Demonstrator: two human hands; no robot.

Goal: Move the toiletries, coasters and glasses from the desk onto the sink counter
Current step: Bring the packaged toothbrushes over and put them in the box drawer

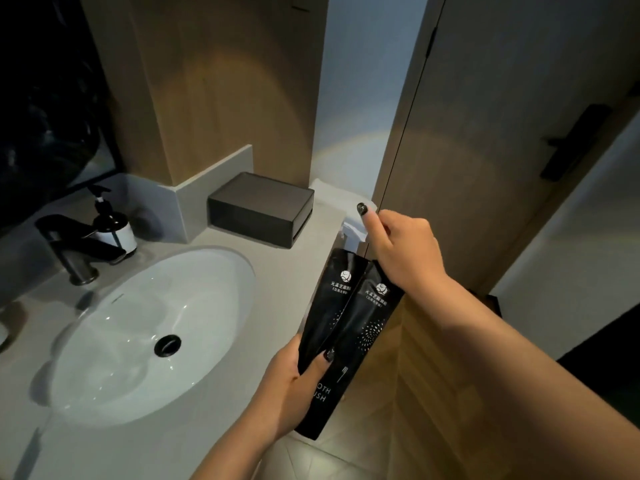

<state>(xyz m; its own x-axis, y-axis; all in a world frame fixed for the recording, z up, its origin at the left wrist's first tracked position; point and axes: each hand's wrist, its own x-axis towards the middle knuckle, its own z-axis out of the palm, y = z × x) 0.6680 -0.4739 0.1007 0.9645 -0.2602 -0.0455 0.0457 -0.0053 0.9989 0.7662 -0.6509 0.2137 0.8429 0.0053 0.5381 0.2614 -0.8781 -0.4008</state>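
Black toothbrush packets (pixel 349 327) are pinched by both the left hand (pixel 294 379) and right hand (pixel 403 251) off the counter (pixel 221 237) edge, so they could get dropped.

A white oval basin (pixel 149 337) sits in the grey stone counter (pixel 277 268). Behind it, left, stands a black metal faucet (pixel 74 247). A dark rectangular plastic box (pixel 261 209) lies back right.

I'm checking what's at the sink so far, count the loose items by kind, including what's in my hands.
Black toothbrush packets, in the hands: 2
Pump bottle by the faucet: 1
Dark storage box on the counter: 1
Total: 4
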